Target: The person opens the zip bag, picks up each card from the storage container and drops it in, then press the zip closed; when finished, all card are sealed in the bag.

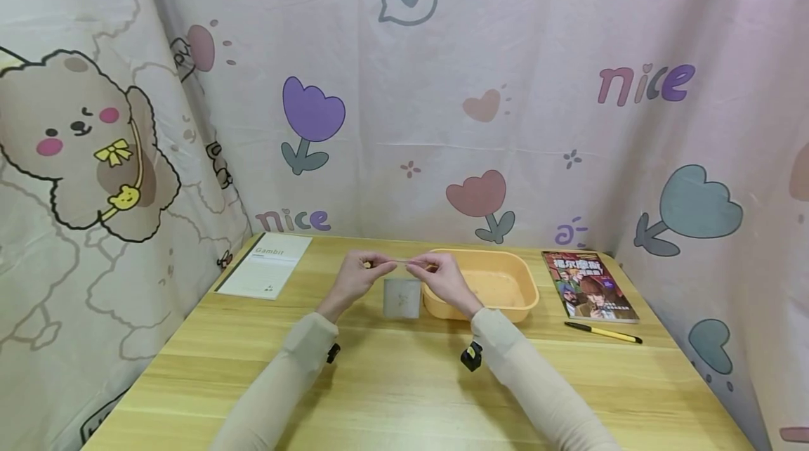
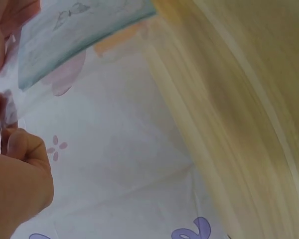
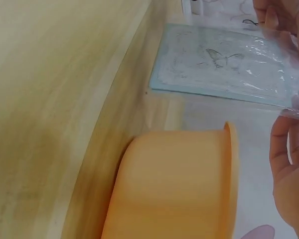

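A clear plastic bag [image 3: 295, 97] hangs upright over the table, with a pale blue-grey sheet or stack of paper [image 1: 402, 298] inside it. A butterfly print shows on the paper in both wrist views. My left hand [image 1: 360, 275] pinches the bag's upper edge on one side, thumb against fingers. On the other side, my right hand [image 1: 445, 279] pinches the same edge, its fingertips a short gap from the left ones. Whether the bag's mouth is sealed, I cannot tell. The paper's lower edge looks close to the tabletop.
An orange plastic tub [image 1: 527, 289] stands just right of the bag, partly behind my right hand. A white notebook [image 1: 268, 265] lies at the back left. At the right are a comic-style book [image 1: 590, 286] and a yellow-and-black pen [image 1: 603, 332]. A printed curtain [image 1: 404, 86] hangs behind the table.
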`<state>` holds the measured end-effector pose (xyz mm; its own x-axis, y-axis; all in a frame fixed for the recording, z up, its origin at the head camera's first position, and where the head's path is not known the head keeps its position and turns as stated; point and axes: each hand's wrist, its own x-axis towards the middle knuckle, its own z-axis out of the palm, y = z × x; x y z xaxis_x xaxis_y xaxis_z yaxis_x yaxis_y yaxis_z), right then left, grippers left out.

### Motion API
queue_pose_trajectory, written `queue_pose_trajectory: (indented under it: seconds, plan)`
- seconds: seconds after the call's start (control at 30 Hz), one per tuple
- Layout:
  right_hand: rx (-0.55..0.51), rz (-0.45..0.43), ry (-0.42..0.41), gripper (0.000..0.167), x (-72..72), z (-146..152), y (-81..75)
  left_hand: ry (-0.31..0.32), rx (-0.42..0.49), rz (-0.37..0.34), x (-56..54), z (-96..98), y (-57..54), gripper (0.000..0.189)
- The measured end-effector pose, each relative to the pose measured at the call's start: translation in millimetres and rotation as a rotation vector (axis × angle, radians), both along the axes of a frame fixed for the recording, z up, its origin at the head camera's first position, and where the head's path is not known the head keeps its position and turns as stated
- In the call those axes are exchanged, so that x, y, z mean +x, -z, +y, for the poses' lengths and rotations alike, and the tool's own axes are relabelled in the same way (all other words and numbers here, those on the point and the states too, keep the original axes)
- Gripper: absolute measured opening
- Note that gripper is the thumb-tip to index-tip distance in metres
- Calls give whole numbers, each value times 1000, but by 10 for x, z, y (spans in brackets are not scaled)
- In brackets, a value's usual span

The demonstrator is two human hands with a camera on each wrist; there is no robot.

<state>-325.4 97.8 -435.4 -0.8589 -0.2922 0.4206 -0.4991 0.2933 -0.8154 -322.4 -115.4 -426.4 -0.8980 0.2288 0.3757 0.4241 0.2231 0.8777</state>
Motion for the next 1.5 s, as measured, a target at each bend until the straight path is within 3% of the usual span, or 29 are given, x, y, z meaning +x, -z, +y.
queue_pose_trajectory:
  seconds: [0.27,0.4,0.57,0.77,0.83,1.0,1.13,1.5]
  plan:
    - [-49,15,-19,19,32,-48,16,42,-16,56,242,105,-216,14]
    - [-40,31,-9,18,115,-83,-73,33,-14,82,276,127,-246,13]
    - [-37,13,-43,18,261,-76,-230,14,-31,46,277,104,-258,13]
    - [-50,-54,-57,19,274,-32,-260,4,-30,-29,273,36,-283,15]
    - [-50,-79,-52,19,256,-35,-260,14,-25,-55,194,-3,-210,17]
    - [-73,-159,-45,22,42,-18,-60,21,-21,-96,-13,-113,20,26]
    - [-89,-167,-63,28,-79,0,48,24,-17,-130,-50,-150,36,28]
    - [-43,-193,-61,26,-255,-25,44,-21,-54,-202,-241,-219,75,23]
